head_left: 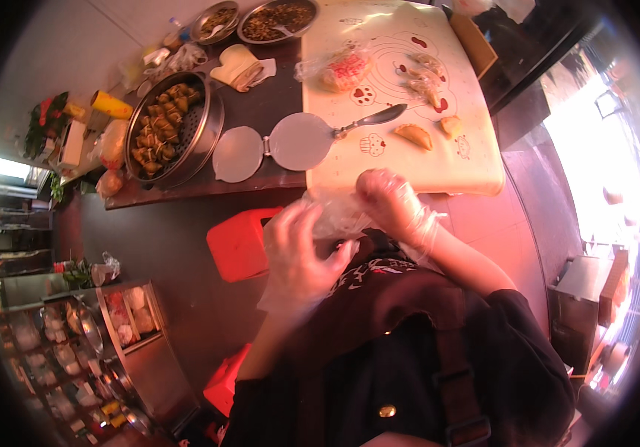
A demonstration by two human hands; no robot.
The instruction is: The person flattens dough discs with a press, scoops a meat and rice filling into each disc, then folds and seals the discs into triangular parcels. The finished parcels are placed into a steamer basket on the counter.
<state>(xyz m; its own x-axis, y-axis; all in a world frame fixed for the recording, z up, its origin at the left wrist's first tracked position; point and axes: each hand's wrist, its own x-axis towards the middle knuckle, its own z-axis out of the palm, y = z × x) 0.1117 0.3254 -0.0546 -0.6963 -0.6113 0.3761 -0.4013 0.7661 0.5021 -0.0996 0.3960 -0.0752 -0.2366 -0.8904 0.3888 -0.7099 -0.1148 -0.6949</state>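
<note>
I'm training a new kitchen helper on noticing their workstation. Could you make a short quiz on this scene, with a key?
1. What covers the person's left hand and right hand?
2. True or false: the golden, half-moon-shaped pastry lies on the dark tabletop.
3. Where does the round, silver metal steamer full of brown wrapped bundles stand, seen from the wearer's side?
a) left of the pale grey press with two round plates
b) right of the press
c) underneath the press

Key: 1. thin, clear plastic gloves; 2. false, it lies on the cream, printed mat; 3. a.
</note>
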